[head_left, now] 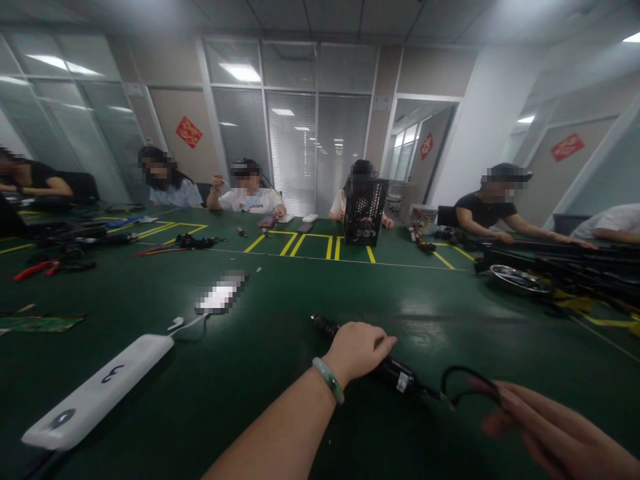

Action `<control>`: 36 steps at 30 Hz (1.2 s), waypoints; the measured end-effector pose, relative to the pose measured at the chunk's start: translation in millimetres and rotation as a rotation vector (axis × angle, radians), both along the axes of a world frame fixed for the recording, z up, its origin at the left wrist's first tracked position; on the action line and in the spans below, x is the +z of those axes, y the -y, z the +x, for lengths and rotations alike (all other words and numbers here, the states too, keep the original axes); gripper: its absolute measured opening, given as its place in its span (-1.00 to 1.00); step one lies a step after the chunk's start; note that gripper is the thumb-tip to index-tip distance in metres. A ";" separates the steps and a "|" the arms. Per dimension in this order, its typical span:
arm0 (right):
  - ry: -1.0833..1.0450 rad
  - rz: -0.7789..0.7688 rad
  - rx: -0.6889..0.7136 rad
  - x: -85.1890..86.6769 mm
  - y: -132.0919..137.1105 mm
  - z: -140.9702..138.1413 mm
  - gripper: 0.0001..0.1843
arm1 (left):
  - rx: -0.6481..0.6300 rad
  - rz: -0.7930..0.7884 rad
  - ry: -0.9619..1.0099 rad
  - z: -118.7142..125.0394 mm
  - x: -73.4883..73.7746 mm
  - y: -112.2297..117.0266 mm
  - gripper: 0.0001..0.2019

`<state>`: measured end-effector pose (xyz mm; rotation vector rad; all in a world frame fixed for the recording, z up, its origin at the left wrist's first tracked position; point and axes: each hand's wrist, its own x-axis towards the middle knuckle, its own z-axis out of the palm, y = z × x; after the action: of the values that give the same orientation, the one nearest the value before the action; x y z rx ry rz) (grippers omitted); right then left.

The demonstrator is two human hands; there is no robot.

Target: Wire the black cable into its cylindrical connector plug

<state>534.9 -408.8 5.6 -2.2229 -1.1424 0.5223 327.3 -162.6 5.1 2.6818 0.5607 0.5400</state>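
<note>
My left hand (361,350), a pale green bangle on its wrist, is closed around a black cylindrical tool (395,375) lying on the green table (280,373); the tool's dark tip (324,325) sticks out past the fingers. A thin black cable (463,375) runs from the tool's rear end and loops to the right. My right hand (530,417) pinches that cable near the lower right edge, fingers pressed together and a little blurred.
A white power bank (95,393) with a cord and a phone (220,297) lie at the left. A black mesh case (365,212) stands mid-table on yellow floor-style markings. Several seated people work along the far and side edges. Tools, pliers (35,269) and dark hardware (550,267) lie around.
</note>
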 end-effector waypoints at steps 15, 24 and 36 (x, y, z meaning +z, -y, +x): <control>-0.221 -0.101 0.201 6.1 -167.2 21.8 -0.68 | 0.504 -0.115 -0.100 -3.7 -11.4 -33.0 -0.55; 0.012 -0.054 0.257 -18.5 -163.5 26.2 -0.69 | 0.024 0.114 0.095 5.8 -3.2 -1.3 -0.67; 0.369 -0.045 0.417 -6.1 -143.4 4.3 -0.77 | 0.129 0.143 -0.026 9.6 -9.4 -3.1 -0.75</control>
<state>539.2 -265.4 -0.5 -2.1787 -1.8220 0.3051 336.9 -159.5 -4.3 2.8045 0.7327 0.6021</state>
